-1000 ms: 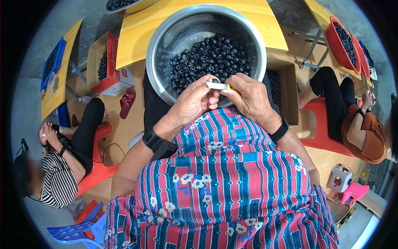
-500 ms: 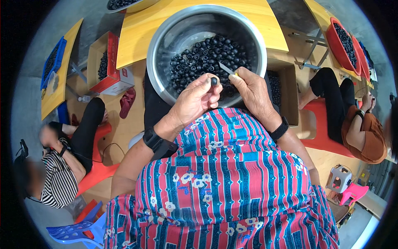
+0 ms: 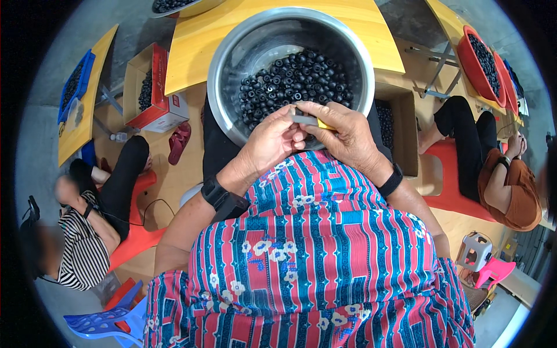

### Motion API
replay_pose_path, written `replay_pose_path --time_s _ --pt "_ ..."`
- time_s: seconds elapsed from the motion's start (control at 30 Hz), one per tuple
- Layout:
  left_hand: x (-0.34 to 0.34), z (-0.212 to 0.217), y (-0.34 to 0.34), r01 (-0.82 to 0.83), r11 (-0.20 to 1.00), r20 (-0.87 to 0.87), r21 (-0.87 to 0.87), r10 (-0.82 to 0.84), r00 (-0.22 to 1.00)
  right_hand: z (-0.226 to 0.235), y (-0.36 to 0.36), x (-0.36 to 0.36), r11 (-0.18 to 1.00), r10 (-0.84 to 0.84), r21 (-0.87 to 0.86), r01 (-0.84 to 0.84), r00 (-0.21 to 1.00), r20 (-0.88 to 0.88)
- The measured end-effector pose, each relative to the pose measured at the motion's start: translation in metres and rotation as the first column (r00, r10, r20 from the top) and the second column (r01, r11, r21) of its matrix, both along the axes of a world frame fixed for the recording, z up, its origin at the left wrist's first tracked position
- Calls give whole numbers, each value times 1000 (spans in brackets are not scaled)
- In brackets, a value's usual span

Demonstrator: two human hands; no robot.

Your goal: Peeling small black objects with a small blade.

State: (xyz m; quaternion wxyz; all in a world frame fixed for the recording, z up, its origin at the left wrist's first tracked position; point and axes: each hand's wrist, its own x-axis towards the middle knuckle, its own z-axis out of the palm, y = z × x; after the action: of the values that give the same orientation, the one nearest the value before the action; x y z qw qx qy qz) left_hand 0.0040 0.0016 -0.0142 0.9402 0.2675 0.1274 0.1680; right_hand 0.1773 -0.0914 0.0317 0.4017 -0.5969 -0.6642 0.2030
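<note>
From the head view, my left hand (image 3: 271,142) pinches a small dark berry I can barely see, touching my right hand (image 3: 342,133), which grips a yellow-handled knife (image 3: 310,120) over the near rim of the steel bowl (image 3: 232,64) of berries (image 3: 296,81).

Shiny steel bowl (image 3: 232,64); matt black beads (image 3: 296,78); smooth wood tabletop (image 3: 191,46).

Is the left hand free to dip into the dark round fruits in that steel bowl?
Probably yes. The left hand sits at the steel bowl's open near rim, nothing covering the dark round fruits, though its fingers meet the right hand's small knife.
</note>
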Motion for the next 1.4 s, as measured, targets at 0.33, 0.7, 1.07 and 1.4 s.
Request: replay_pose_path --time_s 0.33,0.7,1.07,1.4 --pt "-5 -13 3 19 969 23 -247 -14 1000 9 -6 1 999 52 -9 -52 960 276" --pt "0 -1 0 10 999 27 -51 -9 1000 1 -4 3 999 -30 -41 31 999 13" --pt "-29 35 46 -109 908 -199 404 204 959 -9 -2 11 958 -286 -45 282 937 -202" --pt "-21 37 31 532 -152 -346 833 608 715 -7 -2 10 959 -284 -73 275 928 -239"
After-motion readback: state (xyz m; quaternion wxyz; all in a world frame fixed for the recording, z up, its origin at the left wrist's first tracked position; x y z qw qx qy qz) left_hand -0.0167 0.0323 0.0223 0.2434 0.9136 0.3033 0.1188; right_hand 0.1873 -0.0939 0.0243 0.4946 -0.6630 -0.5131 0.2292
